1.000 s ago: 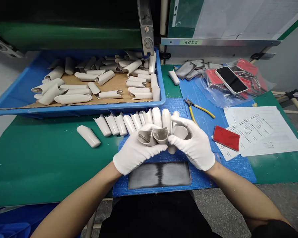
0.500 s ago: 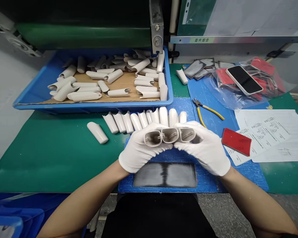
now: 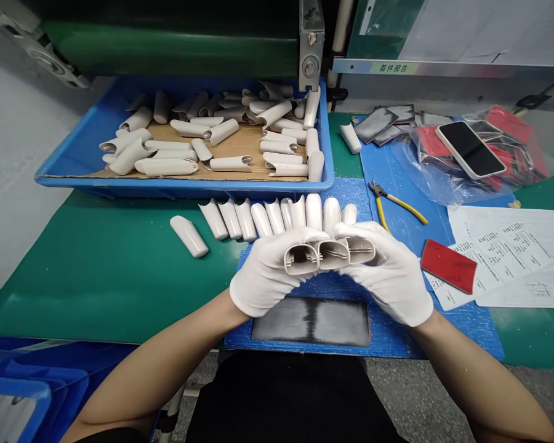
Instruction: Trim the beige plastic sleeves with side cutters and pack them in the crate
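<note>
Three hollow white plastic shells (image 3: 333, 255) sit side by side between my gloved hands, their open ends facing me. My left hand (image 3: 265, 271) is closed around the left end of this group. Around its right end my right hand (image 3: 390, 277) is closed too. Just beyond the hands stretches a row of similar white shells (image 3: 261, 220) on the bench. Below the hands lies a dark abrasive-looking pad (image 3: 311, 321) with a black smear down its middle. One more shell (image 3: 189, 236) lies apart at the left.
A blue tray (image 3: 184, 186) of loose shells stands at the back under a green roller (image 3: 175, 46). To the right are yellow-handled cutters (image 3: 399, 203), a red pad (image 3: 449, 266), papers (image 3: 526, 258), and a phone (image 3: 471, 149) on a plastic bag of red pads.
The view has shifted slightly, moving the scene a little rightward. Both hands still hold the three shells together, whose open ends now appear tilted a bit differently.
</note>
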`<state>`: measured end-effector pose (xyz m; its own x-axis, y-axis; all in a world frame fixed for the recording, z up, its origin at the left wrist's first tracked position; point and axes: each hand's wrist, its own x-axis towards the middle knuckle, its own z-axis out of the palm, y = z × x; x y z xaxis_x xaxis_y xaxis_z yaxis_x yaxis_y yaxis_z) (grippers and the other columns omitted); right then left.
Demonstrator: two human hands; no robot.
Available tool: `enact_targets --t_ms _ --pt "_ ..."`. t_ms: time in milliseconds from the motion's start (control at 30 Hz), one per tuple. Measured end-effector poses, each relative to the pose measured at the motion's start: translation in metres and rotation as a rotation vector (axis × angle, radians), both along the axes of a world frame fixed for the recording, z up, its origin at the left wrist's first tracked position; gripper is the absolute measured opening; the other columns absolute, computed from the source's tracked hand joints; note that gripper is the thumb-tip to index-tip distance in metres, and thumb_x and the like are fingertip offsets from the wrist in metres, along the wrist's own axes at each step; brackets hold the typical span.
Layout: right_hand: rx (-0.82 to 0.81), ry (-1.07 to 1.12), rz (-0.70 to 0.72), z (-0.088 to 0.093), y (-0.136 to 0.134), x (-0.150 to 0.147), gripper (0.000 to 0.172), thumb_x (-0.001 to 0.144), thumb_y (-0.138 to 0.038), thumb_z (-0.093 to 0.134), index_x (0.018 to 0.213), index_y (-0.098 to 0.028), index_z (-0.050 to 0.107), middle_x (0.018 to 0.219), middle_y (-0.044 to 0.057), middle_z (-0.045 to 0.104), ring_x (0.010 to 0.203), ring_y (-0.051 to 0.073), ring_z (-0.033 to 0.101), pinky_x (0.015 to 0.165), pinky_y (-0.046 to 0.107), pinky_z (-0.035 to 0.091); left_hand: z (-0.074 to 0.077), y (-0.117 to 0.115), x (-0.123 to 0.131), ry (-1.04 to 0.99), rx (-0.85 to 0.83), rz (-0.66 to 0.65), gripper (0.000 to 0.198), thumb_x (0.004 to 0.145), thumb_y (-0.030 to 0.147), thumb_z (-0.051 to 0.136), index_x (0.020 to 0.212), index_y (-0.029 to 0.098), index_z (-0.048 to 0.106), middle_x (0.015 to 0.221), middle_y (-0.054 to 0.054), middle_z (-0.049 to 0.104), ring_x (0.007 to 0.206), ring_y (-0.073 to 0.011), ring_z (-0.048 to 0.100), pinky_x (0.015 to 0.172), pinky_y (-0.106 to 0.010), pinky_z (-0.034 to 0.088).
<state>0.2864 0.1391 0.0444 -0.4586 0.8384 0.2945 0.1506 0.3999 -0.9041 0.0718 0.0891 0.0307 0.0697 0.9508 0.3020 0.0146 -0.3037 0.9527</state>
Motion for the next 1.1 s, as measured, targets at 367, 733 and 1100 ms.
enact_targets --t_ms 367,733,1100 --pt "0.089 -0.053 0.013 -0.009 0.002 0.003 0.051 0.092 -0.019 0.081 0.139 -0.036 0.072 0.131 0.002 0.073 0.112 0.023 0.072 0.109 0.044 0.056 0.007 0.005 -0.001 0.2 0.274 0.04 0.027 0.092 0.017 0.081 0.118 0.018 0.075 0.106 -0.004 0.081 0.095 -0.0171 0.078 0.086 -0.025 0.062" --pt "0.156 -0.096 -0.023 -0.005 -0.003 0.001 0.056 0.092 -0.021 0.081 0.145 -0.035 0.069 0.133 0.003 0.073 0.115 0.022 0.072 0.111 0.042 0.056 -0.002 0.001 -0.002 0.098 0.078 0.009 0.032 0.091 0.013 0.08 0.121 0.023 0.077 0.119 -0.004 0.079 0.111 -0.0221 0.075 0.098 -0.031 0.061" --pt "0.242 -0.093 -0.011 -0.001 -0.001 0.001 0.059 0.094 -0.022 0.081 0.15 -0.033 0.066 0.127 0.003 0.075 0.113 0.019 0.071 0.104 0.035 0.058 -0.001 0.001 -0.003 0.054 -0.089 0.016 0.03 0.09 0.038 0.082 0.115 0.02 0.08 0.113 -0.009 0.08 0.107 -0.0289 0.076 0.101 -0.044 0.062"
